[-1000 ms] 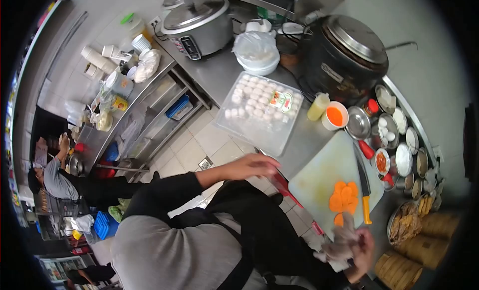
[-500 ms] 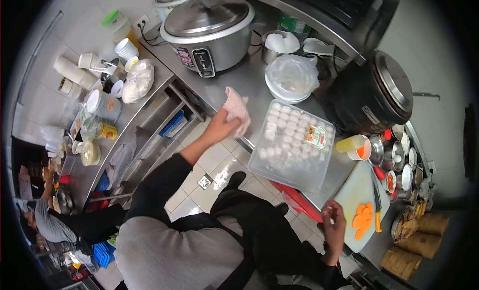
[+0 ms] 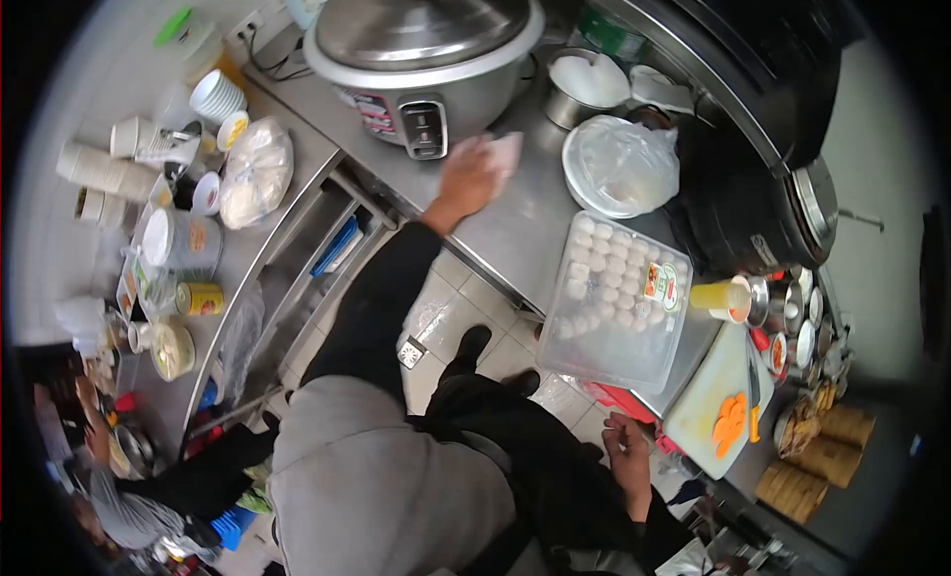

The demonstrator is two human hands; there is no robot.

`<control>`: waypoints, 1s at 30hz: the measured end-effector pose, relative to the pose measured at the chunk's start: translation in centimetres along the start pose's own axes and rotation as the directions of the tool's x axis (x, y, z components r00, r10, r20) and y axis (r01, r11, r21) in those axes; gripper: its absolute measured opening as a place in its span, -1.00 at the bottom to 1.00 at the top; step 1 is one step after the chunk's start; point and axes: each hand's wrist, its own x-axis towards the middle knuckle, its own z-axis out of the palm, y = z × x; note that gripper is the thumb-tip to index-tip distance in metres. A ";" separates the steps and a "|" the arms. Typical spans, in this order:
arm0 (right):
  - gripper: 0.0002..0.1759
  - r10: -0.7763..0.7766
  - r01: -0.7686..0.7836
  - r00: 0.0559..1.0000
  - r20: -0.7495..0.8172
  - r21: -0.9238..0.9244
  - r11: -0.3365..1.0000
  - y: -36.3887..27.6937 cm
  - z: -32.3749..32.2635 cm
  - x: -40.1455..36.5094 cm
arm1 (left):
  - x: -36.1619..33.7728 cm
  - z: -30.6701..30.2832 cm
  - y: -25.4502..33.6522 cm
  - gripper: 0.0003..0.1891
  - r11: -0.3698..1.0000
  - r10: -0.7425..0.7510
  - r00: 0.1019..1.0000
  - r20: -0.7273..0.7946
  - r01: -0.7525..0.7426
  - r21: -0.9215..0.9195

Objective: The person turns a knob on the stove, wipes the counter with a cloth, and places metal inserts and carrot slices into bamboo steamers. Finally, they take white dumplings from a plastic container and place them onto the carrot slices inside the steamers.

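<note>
just below the rice cooker, on the steel counter, the left hand now presses the pinkish cloth down; half a second ago that hand held the cloth up in the air, farther from the cooker and close to the tray of white balls. the view has swung too, so the cooker now fills the top edge. the right hand, far from the cooker at the counter's near edge, has slid off the cutting board and hangs just beside it, fingers loosely spread with nothing in them. the left hand's fingers lie curled over the cloth and keep hold of it against the steel. the cloth looks pale pink, crumpled and blurred, sticking out past the fingertips toward the plastic-covered bowl. most of the cloth is hidden under the hand, so its full shape cannot be told. the cooker's lid is cut off by the frame, and the carrot slices on the board, far across from the cooker, are too small to count.
</note>
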 end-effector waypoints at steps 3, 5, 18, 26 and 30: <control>-0.65 0.045 -0.034 0.989 -0.144 0.079 0.996 4.0 0.2 -1.3 | -8.9 -3.8 -6.9 -0.54 0.884 -0.185 0.977 -0.102 0.211 0.417; -0.70 0.075 -0.038 0.973 -0.220 0.168 0.985 5.0 0.4 -1.8 | -10.1 -7.4 -12.4 -0.69 0.770 -0.464 0.752 0.468 0.083 0.632; -0.59 -0.047 0.082 0.781 -0.623 0.027 0.996 7.5 -5.2 9.0 | -11.8 -15.2 9.0 -0.82 -0.107 -0.455 0.470 0.757 0.814 -0.570; -0.56 -0.080 -0.002 0.768 -0.635 -0.128 0.992 7.5 -5.5 12.4 | 1.5 -9.2 7.6 -0.31 0.407 -0.299 0.764 0.571 0.644 -0.648; -0.52 -0.135 -0.014 0.799 -0.585 -0.242 0.970 8.6 -3.3 13.3 | 10.8 -3.9 8.1 -0.47 0.263 -0.322 0.673 0.666 0.739 -0.620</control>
